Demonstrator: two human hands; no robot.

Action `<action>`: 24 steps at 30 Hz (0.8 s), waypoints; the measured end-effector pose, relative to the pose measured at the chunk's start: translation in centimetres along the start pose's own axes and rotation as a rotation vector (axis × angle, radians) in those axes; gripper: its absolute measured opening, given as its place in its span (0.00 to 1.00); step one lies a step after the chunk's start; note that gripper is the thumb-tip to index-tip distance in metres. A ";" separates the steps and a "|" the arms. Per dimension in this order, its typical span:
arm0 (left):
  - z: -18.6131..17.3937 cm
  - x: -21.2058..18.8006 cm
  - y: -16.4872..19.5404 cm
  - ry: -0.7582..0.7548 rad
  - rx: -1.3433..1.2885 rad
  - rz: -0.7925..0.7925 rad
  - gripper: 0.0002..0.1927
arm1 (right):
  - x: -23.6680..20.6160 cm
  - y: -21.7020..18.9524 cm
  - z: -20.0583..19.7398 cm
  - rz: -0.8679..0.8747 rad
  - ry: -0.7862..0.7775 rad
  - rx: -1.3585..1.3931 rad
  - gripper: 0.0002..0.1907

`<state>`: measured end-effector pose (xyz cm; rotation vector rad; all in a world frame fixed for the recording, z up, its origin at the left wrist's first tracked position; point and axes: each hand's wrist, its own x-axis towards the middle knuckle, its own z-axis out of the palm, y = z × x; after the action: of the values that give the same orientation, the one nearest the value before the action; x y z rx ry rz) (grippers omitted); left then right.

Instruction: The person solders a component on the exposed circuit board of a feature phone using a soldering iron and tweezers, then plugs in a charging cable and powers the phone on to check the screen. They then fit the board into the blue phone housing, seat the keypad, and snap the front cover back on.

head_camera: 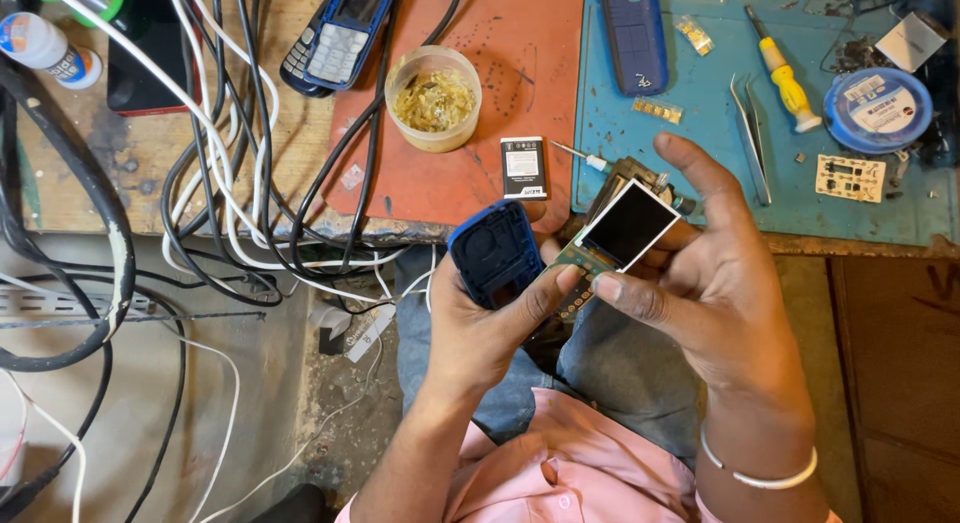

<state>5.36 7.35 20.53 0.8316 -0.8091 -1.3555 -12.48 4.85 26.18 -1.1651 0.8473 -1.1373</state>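
Left hand (pixel 480 323) grips a blue phone shell (pixel 497 253); right hand (pixel 700 273) pinches its screen board (pixel 615 238). Just beyond them lie a battery (pixel 524 168), tweezers (pixel 750 138) and tangled cables (pixel 230 153).

The blue phone shell (pixel 497 253) is smooth, slightly glossy plastic; the display module (pixel 627 225) has a glossy dark glass face. The bench (pixel 150 153) is rough, worn wood, covered by a matt orange mat (pixel 500 73) and a matt blue mat (pixel 700 153). The tweezers (pixel 750 133) are bright bare metal.
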 end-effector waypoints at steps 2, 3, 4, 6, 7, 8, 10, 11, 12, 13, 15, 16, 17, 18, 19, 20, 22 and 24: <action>-0.2 0.0 0.1 0.004 0.016 0.019 0.17 | 0.1 0.2 0.3 0.014 0.043 -0.003 0.48; -0.3 -0.1 0.2 -0.005 0.018 0.018 0.16 | 0.2 0.3 0.4 0.014 0.057 0.014 0.47; -0.4 -0.2 0.3 -0.013 0.020 0.015 0.15 | 0.2 0.4 0.6 0.015 0.070 0.033 0.47; -0.6 -0.3 0.3 0.027 0.038 0.032 0.15 | 0.1 0.7 0.8 0.014 0.075 0.062 0.45; -0.6 -0.4 0.3 0.047 0.047 0.034 0.15 | 0.0 0.9 0.9 0.013 0.070 0.073 0.44; -0.7 -0.4 0.3 0.069 0.036 0.030 0.17 | 0.0 0.9 1.0 0.011 0.069 0.082 0.43; -0.8 -0.6 0.2 0.114 0.014 0.027 0.21 | -0.2 0.9 0.9 0.018 0.056 0.111 0.42; -0.9 -0.7 0.2 0.113 0.012 0.025 0.22 | -0.2 0.9 0.8 0.021 0.046 0.124 0.41; -1.1 -0.7 0.2 0.109 0.009 0.026 0.23 | -0.3 0.9 0.8 -0.001 0.037 0.109 0.41; -1.2 -0.6 0.2 0.103 0.006 0.023 0.24 | -0.3 0.9 0.8 -0.022 0.031 0.094 0.41; -1.1 -0.7 0.2 0.110 0.016 0.019 0.24 | -0.5 0.8 0.9 -0.028 0.035 0.067 0.41; -1.1 -0.7 0.1 0.114 0.022 0.022 0.25 | -0.5 0.8 0.9 -0.021 0.041 0.056 0.42; -1.0 -0.6 0.1 0.107 0.000 0.018 0.25 | -0.5 0.9 1.0 -0.013 0.046 0.046 0.42; -0.9 -0.6 0.0 0.103 -0.021 0.011 0.26 | -0.5 1.0 1.1 -0.012 0.052 0.026 0.43; -0.9 -0.6 0.0 0.100 -0.041 0.005 0.27 | -0.5 1.1 1.2 -0.010 0.057 0.006 0.43; -1.0 -0.6 0.1 0.085 -0.023 0.004 0.28 | -0.4 1.2 1.2 -0.009 0.059 -0.013 0.44; -1.2 -0.6 0.3 0.052 0.012 0.003 0.30 | -0.2 1.3 1.2 -0.032 0.094 0.038 0.45; -1.8 -0.6 0.8 -0.012 -0.260 -0.120 0.29 | -0.1 1.1 1.1 -0.046 0.122 0.079 0.45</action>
<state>7.26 8.02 20.36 0.6767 -0.5833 -1.5355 -11.24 5.25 25.32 -1.0632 0.8640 -1.2782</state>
